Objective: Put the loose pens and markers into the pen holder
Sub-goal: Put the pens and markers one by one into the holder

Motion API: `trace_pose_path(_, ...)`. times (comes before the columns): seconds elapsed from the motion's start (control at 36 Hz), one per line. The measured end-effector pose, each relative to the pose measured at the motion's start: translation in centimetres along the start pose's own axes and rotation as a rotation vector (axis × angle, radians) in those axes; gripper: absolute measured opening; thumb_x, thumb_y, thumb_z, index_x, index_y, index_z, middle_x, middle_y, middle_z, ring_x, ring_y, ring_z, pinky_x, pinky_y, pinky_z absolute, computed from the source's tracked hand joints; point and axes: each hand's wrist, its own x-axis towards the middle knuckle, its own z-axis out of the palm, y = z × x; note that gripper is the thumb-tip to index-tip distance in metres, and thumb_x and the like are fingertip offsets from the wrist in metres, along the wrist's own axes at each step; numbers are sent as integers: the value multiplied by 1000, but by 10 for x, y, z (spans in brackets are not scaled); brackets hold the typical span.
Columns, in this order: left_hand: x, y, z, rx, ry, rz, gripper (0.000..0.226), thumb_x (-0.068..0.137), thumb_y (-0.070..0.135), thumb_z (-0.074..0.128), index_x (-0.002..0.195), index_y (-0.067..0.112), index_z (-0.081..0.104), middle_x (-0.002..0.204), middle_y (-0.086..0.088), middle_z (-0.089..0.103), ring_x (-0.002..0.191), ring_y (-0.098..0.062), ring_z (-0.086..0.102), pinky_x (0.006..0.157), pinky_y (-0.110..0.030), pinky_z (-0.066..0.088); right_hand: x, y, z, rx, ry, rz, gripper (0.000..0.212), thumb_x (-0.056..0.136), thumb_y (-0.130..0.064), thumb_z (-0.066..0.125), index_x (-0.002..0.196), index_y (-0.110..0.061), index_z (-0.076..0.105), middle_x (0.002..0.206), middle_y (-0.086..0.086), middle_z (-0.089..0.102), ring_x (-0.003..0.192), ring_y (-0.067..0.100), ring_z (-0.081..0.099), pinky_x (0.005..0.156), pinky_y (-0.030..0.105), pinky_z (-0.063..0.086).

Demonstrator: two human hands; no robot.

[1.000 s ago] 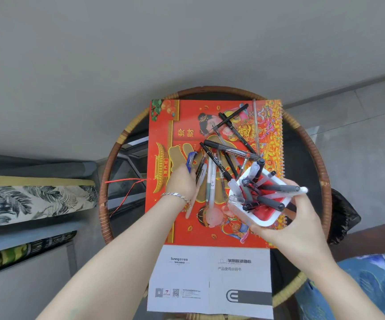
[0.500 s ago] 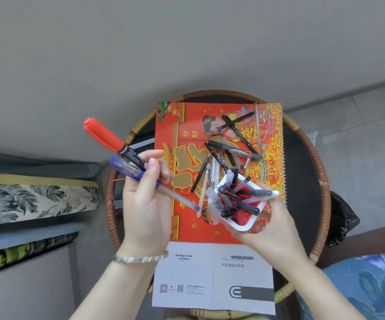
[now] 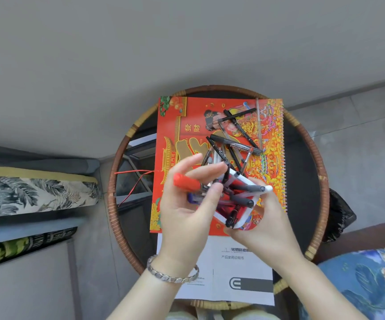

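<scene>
A: What lies nearest the person?

B: A white printed leaflet (image 3: 237, 273) at the near edge of the round rattan-rimmed table (image 3: 311, 158), partly under both wrists. The left wrist wears a silver bracelet (image 3: 172, 274).

A: And the hands?

B: The left hand (image 3: 187, 204) is closed around two things: a red-capped marker (image 3: 185, 182) and, below it, a blue pen (image 3: 195, 198), both pointing toward the pen holder (image 3: 244, 218). Its index and middle fingers are stretched out above them. The right hand (image 3: 270, 227) grips the pen holder from below and from the right, holding it tilted above the near half of the table.

A: What is in the holder?

B: It is white with a red inside, already crowded with dark pens and a white marker (image 3: 251, 182) leaning out over its rim.

A: Farther back?

B: A red and gold calendar (image 3: 182, 125) covers the table's middle. Loose pens (image 3: 237, 146) lie criss-crossed on its far right part, mostly black; two more cross near the far edge.
</scene>
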Motion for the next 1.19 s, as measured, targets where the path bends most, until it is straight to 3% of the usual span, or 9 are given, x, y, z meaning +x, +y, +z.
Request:
trace_pose_path(0.28, 2, -8, -16, 431, -205, -14, 30, 95, 20, 44, 119, 37, 52, 124, 9, 60, 118, 1, 53, 100, -26, 45, -4, 0, -1, -33, 31, -7, 79, 51, -43, 74, 120, -44, 36, 118, -23, 50, 115, 6, 48, 83, 11, 38)
trace_pose_path(0.39, 2, -16, -13, 650, -388, -169, 46, 89, 43, 25, 135, 41, 26, 145, 23, 26, 115, 37, 14, 100, 7, 12, -8, 2, 1, -106, 37, -48, 83, 56, -20, 81, 129, -31, 42, 125, -14, 50, 119, 12, 49, 91, 28, 44)
trace_pose_path(0.44, -3, -12, -9, 651, -449, -110, 40, 94, 42, 23, 133, 45, 15, 150, 24, 10, 124, 32, 4, 99, 7, 6, -9, 2, 0, -87, 51, -47, 82, 57, -16, 81, 127, -32, 42, 121, -17, 50, 117, 10, 50, 88, 22, 42)
trace_pose_path(0.56, -16, -23, -14, 743, -444, 244, 46, 100, 32, 22, 143, 17, 24, 154, 18, 7, 144, -4, 12, 117, -22, 13, -7, 1, -1, 38, 85, 1, 76, 56, -17, 84, 113, -46, 44, 114, -20, 57, 106, -5, 53, 80, 4, 41)
trace_pose_path(0.75, -15, -34, -6, 992, -550, 341, 60, 97, 49, 10, 145, 13, 13, 155, 9, 0, 146, -15, 2, 119, -39, 4, -5, 6, -8, 79, 31, 27, 66, 56, -24, 86, 111, -36, 50, 112, -11, 62, 101, 1, 60, 75, 16, 50)
trace_pose_path(0.83, -2, -29, 3, 709, -568, 258, 53, 97, 44, 15, 144, 21, 18, 152, 14, 17, 145, -8, 9, 119, -34, 5, -4, 16, -11, 44, 48, 60, 64, 55, -27, 86, 108, -35, 52, 111, -13, 63, 101, 2, 61, 76, 20, 50)
trace_pose_path(0.92, 14, -37, 6, 523, -308, 82, 42, 97, 25, 36, 138, 18, 36, 141, 14, 40, 135, -1, 32, 112, -19, 25, -3, 25, -17, 30, 84, 87, 60, 54, -25, 89, 102, -34, 53, 106, -18, 64, 99, -6, 58, 73, 12, 46)
trace_pose_path(1.03, 45, -81, 2, 674, -10, -334, 40, 90, 16, 54, 129, 18, 44, 135, 2, 49, 123, -12, 47, 99, -23, 36, 2, 40, -27, 8, 128, 142, 68, 50, -32, 91, 105, -34, 52, 111, -14, 61, 105, 2, 58, 81, 24, 48)
trace_pose_path(1.19, 69, -138, -1, 935, -115, -464, 47, 82, 26, 64, 123, 14, 48, 121, -8, 55, 113, -26, 52, 91, -41, 49, 10, 52, -39, 2, 137, 163, 71, 51, -37, 91, 109, -36, 51, 115, -11, 60, 111, 8, 56, 92, 36, 49)
